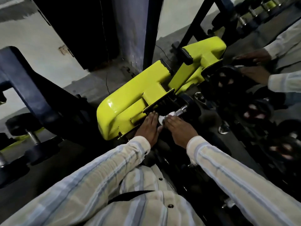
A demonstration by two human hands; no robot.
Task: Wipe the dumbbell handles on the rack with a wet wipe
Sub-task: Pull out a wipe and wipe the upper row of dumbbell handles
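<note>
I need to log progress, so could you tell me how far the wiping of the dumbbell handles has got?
Nothing shows as finished. In hand: the right hand presses the white wipe on one metal dumbbell handle, with the left hand alongside. Other dumbbells on the rack remain.

The rack's end frame (138,101) lies left of the dumbbell handle (182,110). The left hand (149,128) rests flat against that frame; the right hand (177,129) is just beside it to the right, with the wet wipe (162,119) between them on the handle's near end. More dumbbells (257,110) sit along the rack to the right. Another dumbbell (27,132) lies on the floor (53,160) far left.
</note>
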